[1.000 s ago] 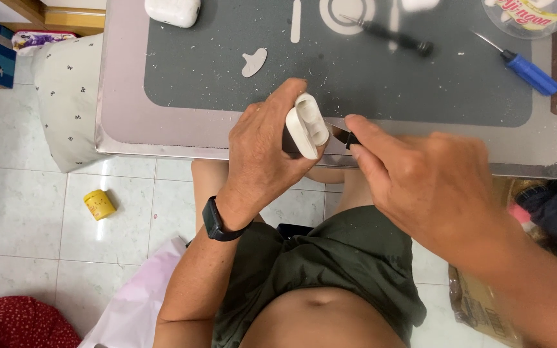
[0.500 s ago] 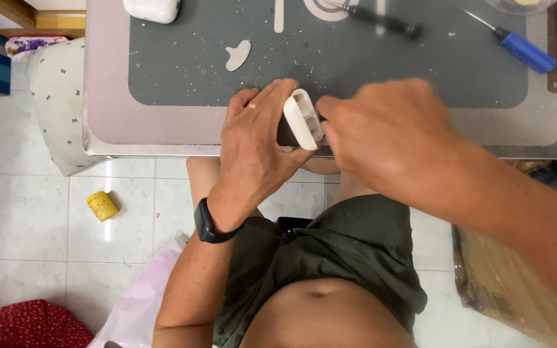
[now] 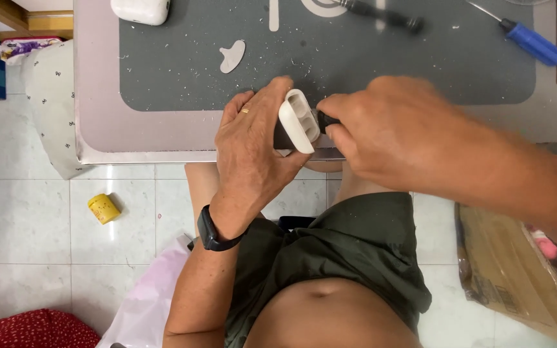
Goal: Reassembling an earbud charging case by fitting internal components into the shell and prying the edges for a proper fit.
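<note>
Left hand (image 3: pixel 253 161) wraps white earbud case (image 3: pixel 299 120) at counter (image 3: pixel 162 135) edge, fingers closed round it. Right hand (image 3: pixel 388 129) pinches dark tool (image 3: pixel 325 120), tip at case. Case looks half-dismantled; white shavings and loose white piece (image 3: pixel 231 56) on grey mat (image 3: pixel 182 77). Prying seems unfinished.

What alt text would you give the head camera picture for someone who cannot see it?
Seen from above, a seated person's left hand grips a small white plastic case at a table's edge, while the right hand presses a dark-handled tool against it. A grey mat holds a blue screwdriver.
</note>
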